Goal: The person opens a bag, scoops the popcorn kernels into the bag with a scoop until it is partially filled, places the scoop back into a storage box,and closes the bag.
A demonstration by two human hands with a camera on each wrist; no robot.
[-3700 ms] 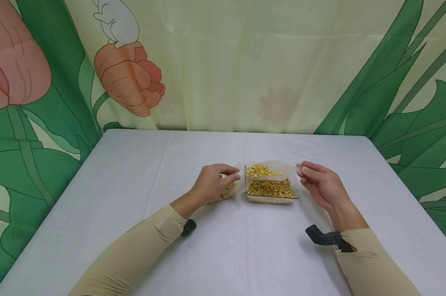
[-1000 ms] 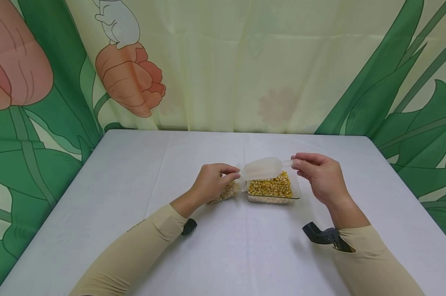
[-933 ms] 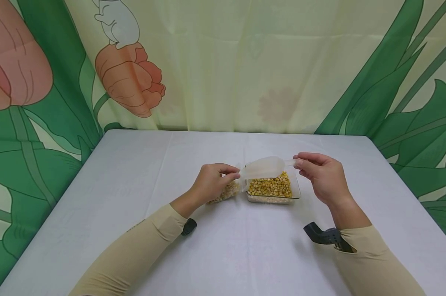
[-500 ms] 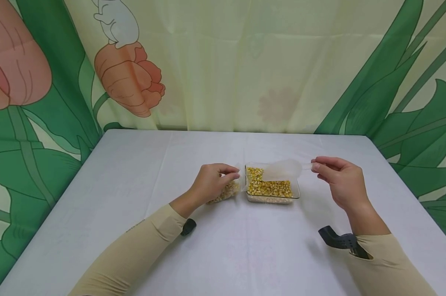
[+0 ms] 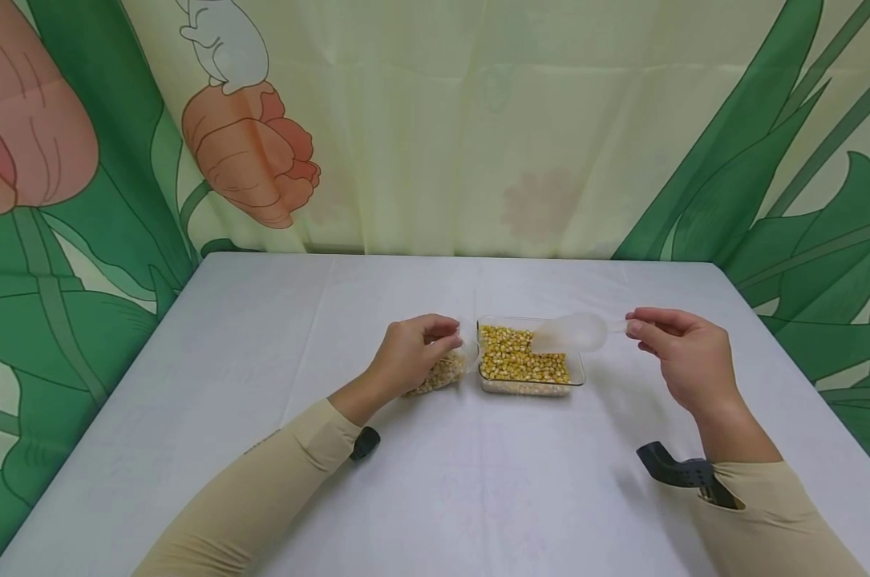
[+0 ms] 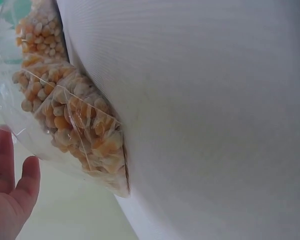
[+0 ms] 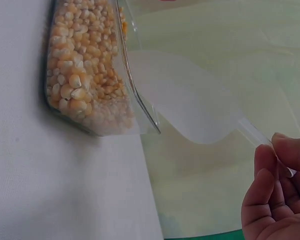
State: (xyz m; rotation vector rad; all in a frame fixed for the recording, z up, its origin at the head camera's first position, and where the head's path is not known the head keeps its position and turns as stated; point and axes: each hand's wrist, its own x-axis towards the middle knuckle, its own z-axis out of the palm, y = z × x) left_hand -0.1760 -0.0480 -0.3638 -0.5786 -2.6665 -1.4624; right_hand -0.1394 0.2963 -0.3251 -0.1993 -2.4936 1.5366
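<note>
A clear bag of corn kernels (image 5: 443, 373) slumps on the table, its upper edge held by the fingertips of my left hand (image 5: 409, 353). In the left wrist view the kernels in the bag (image 6: 72, 110) show through the film, with my fingers (image 6: 4, 160) at its edge. Beside it stands a rectangular glass container (image 5: 577, 375) of yellow corn kernels (image 5: 510, 353). My right hand (image 5: 690, 353) pinches the handle end of a translucent white scoop (image 5: 575, 332). The scoop slants over the container's right rim, its front end above or on the kernels; which is unclear.
A white cloth covers the table (image 5: 435, 481). Behind it hangs a pale curtain (image 5: 420, 144) printed with flowers and leaves. Dark straps with cameras (image 5: 676, 469) sit on the wrists, the right one sticking out below the hand.
My right hand has drawn the scoop rightward from the bag's mouth, back across the container, uncovering more kernels. My left hand has shifted only slightly left, still at the bag.
</note>
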